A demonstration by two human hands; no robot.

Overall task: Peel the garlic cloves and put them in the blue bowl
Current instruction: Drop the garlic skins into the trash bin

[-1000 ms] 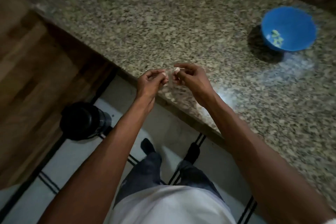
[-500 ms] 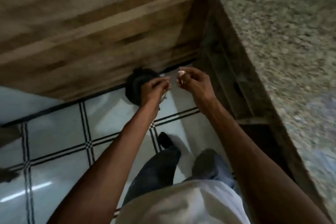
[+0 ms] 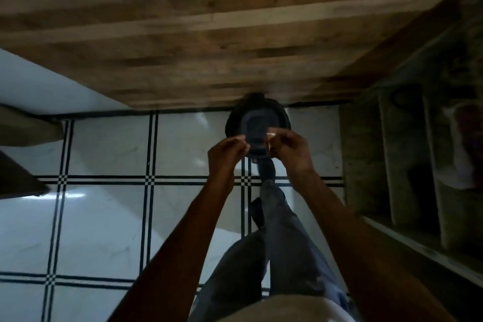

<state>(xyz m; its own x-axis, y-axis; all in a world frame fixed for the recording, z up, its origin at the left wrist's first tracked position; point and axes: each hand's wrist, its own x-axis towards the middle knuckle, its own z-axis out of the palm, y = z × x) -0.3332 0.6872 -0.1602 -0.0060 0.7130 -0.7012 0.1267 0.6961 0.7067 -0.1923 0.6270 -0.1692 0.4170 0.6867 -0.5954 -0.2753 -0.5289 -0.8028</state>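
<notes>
pinching garlic clove (image 3: 269, 134), right hand (image 3: 290, 148)

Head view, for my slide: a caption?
Both hands hold a pale garlic clove above the round black bin.

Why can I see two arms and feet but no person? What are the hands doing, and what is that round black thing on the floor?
The camera sits on the person's head and looks down, so you see what they see: their own arms, legs and feet, but not their face.

Both hands are held out over a round black bin that stands on the white tiled floor, beside a wooden cabinet. The right hand pinches a small pale bit; it looks like garlic, a clove or its skin, but the picture is too blurry to be sure. The left hand has its fingers curled together too; whether it holds anything is hard to tell.

The blue bowl for the peeled garlic is not in this picture.
</notes>
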